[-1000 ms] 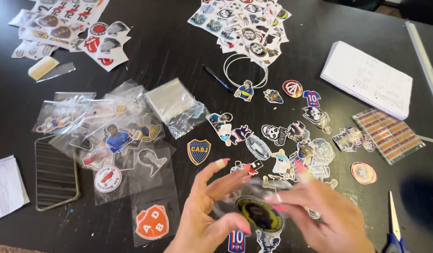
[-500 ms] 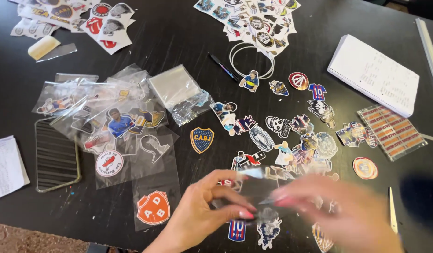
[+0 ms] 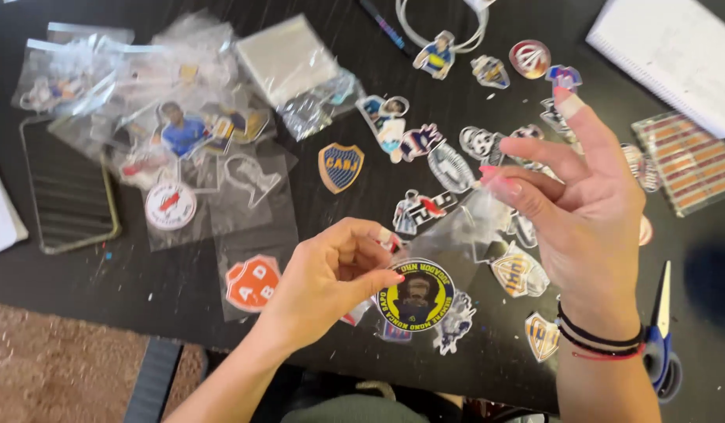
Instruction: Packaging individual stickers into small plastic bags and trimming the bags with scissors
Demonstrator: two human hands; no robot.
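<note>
Left hand pinches a round black-and-yellow sticker at its left edge, thumb on top, other fingers curled narrow behind it; the disc sticks out to the right of the fingertips, held just above the black bench. Right hand is up and to the right, fingers spread wide, with a clear plastic sleeve hanging off the lower fingertips; can't tell how firm that hold is. Judgement: keep the pinch at the sticker's rim so the print stays clean, hold the disc flat, and keep the sleeve mouth facing the disc, which sits just below-left of the sleeve, near but apart. More stickers lie scattered under and beyond both hands, a pile of bagged ones far left of the left fingers, blue scissors right of the right wrist.
</note>
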